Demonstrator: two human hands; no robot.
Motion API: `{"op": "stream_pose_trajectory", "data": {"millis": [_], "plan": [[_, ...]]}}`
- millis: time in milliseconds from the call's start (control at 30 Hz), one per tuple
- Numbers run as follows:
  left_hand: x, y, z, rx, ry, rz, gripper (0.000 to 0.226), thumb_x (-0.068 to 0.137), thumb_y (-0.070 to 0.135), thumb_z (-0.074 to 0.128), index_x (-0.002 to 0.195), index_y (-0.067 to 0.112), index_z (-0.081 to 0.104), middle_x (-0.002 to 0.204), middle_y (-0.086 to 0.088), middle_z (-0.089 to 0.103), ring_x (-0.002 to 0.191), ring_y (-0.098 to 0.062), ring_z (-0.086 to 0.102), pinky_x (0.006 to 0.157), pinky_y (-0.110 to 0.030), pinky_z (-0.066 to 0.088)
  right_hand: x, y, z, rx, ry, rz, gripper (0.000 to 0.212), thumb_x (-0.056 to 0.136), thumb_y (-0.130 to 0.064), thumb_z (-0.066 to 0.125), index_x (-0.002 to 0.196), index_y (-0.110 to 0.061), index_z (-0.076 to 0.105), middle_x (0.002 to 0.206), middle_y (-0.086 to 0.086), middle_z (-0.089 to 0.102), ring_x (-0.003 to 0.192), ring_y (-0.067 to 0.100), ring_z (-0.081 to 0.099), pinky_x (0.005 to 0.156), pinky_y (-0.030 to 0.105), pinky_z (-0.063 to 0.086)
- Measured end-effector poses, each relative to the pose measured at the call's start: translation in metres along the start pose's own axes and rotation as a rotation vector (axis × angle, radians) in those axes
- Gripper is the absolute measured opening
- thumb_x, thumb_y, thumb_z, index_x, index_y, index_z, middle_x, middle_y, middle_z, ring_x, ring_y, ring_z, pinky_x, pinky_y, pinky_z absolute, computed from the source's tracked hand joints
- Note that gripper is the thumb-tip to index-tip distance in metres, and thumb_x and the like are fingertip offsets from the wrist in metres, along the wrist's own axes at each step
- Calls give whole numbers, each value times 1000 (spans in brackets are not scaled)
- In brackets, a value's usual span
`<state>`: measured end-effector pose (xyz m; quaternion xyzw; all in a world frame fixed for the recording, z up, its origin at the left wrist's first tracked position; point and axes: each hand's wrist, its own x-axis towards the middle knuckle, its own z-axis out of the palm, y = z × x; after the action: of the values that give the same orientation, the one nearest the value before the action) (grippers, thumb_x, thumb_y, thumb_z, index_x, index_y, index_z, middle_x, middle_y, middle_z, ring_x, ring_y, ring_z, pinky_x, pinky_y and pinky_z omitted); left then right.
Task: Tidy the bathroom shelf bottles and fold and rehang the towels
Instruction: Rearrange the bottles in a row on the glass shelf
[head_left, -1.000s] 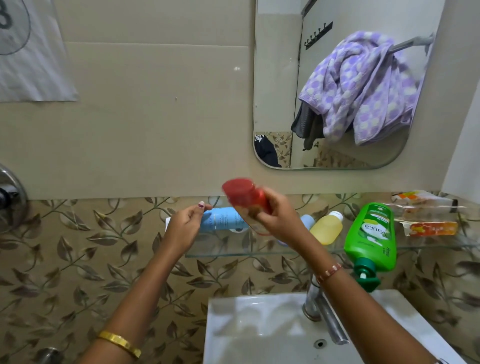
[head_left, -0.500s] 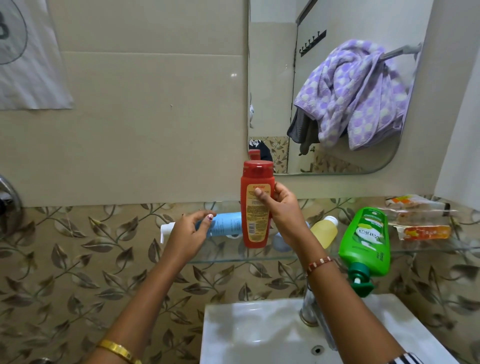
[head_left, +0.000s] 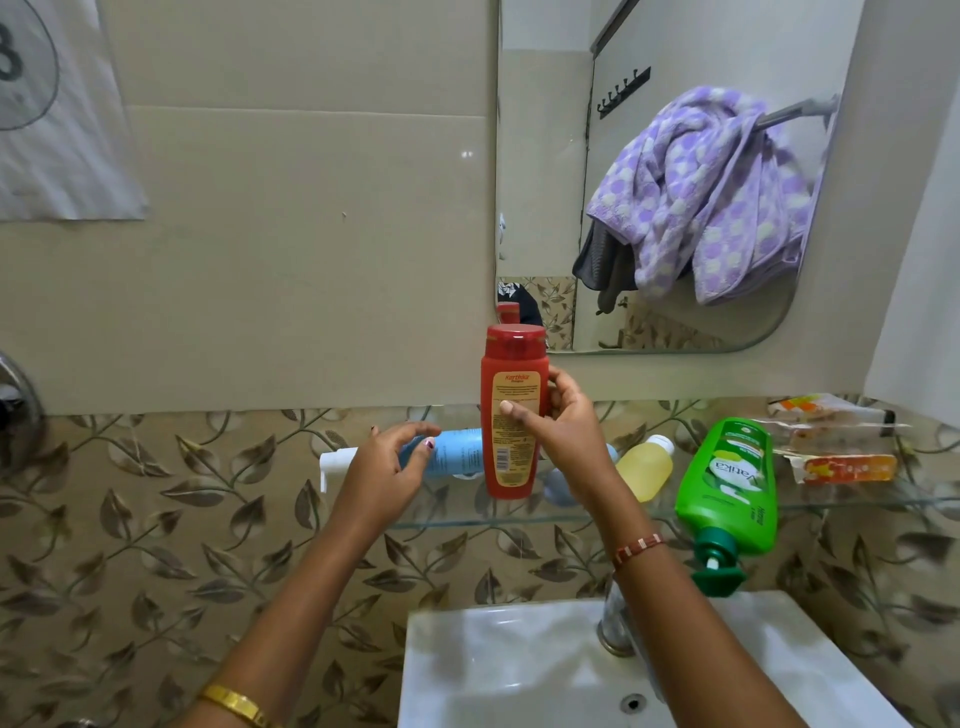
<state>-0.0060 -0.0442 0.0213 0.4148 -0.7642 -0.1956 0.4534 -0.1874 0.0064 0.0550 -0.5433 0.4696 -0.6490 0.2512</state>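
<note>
My right hand (head_left: 563, 431) grips a red shampoo bottle (head_left: 511, 410), held upright with its base at the glass shelf (head_left: 467, 519). My left hand (head_left: 387, 467) hovers open just left of it, in front of a blue bottle (head_left: 457, 452) lying on its side with a white cap. A small yellow bottle (head_left: 647, 467) lies tilted on the shelf. A green pump bottle (head_left: 727, 488) hangs upside down over the shelf's front edge. A purple checked towel (head_left: 711, 192) and a grey one (head_left: 602, 265) show bunched on a rail in the mirror.
Crumpled orange and white packets (head_left: 841, 457) lie at the shelf's right end. A white sink (head_left: 519, 670) with a metal tap (head_left: 615, 623) sits below. A paper sheet (head_left: 57, 114) hangs on the wall at upper left. A metal fitting (head_left: 15, 410) is at the left edge.
The red bottle went from tipped and blurred in my right hand to upright at the shelf. My left hand opened and drew slightly back from the blue bottle.
</note>
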Motion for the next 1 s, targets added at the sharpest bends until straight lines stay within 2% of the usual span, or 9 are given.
{"op": "stream_pose_trajectory", "data": {"millis": [100, 167, 267, 400, 467, 633, 800, 900, 1000], "plan": [[-1, -3, 2, -38, 58, 39, 18, 90, 18, 51, 101, 23, 65, 99, 8, 59, 103, -17, 56, 82, -26, 49, -6, -5, 5, -119, 167, -84, 61, 79, -23, 69, 132, -18, 39, 110, -10, 56, 97, -2, 57, 83, 19, 51], [-3, -5, 0, -99, 153, 34, 17, 89, 16, 52, 95, 24, 66, 93, 6, 63, 86, -5, 58, 63, -6, 43, -12, -11, 12, -329, 403, -265, 60, 81, -29, 67, 132, -13, 41, 120, 0, 49, 111, 8, 47, 96, 26, 41], [-8, -10, -3, -306, 317, 1, 24, 89, 7, 51, 83, 25, 66, 87, 6, 67, 83, -2, 60, 67, -4, 43, -24, -22, 30, -528, 502, -604, 44, 83, -25, 59, 120, -4, 53, 117, 16, 55, 112, 21, 48, 99, 26, 35], [-17, -17, -10, -571, 503, -128, 31, 88, 0, 47, 75, 23, 62, 80, 2, 65, 77, -8, 61, 75, -16, 49, -29, -15, 65, -762, 252, -816, 29, 77, -5, 62, 106, 0, 62, 107, 21, 62, 104, 33, 57, 93, 38, 46], [-19, -21, -15, -670, 562, -184, 29, 88, -3, 45, 75, 17, 61, 79, -2, 63, 73, -7, 61, 76, -22, 51, -25, -7, 81, -873, 57, -781, 29, 75, -1, 62, 103, 2, 62, 105, 23, 62, 100, 36, 58, 87, 43, 50], [-25, -28, -26, -815, 586, -286, 28, 89, -4, 43, 75, 12, 60, 80, -7, 60, 64, -4, 62, 60, -7, 50, -3, 14, 101, -1230, -344, -541, 42, 77, -10, 59, 118, -7, 49, 115, 14, 54, 104, 30, 48, 90, 37, 37], [-34, -35, -25, -780, 551, -372, 25, 90, 0, 45, 79, 15, 62, 76, -8, 62, 69, -15, 57, 58, -13, 52, 9, 24, 105, -1396, -516, -366, 61, 77, -13, 63, 132, -9, 36, 128, 17, 48, 117, 33, 45, 103, 48, 33], [-38, -36, -22, -772, 477, -419, 22, 91, 4, 45, 81, 13, 62, 74, -8, 62, 69, -16, 58, 59, -21, 53, 12, 25, 107, -1410, -497, -368, 59, 78, -6, 62, 131, -8, 36, 128, 17, 47, 116, 33, 45, 99, 47, 37], [-42, -34, -19, -769, 412, -419, 21, 92, 4, 44, 82, 9, 62, 73, -11, 62, 67, -17, 58, 52, -14, 51, 15, 26, 106, -1384, -472, -416, 53, 77, -3, 61, 125, -8, 42, 123, 16, 48, 111, 32, 45, 93, 43, 38]]}}
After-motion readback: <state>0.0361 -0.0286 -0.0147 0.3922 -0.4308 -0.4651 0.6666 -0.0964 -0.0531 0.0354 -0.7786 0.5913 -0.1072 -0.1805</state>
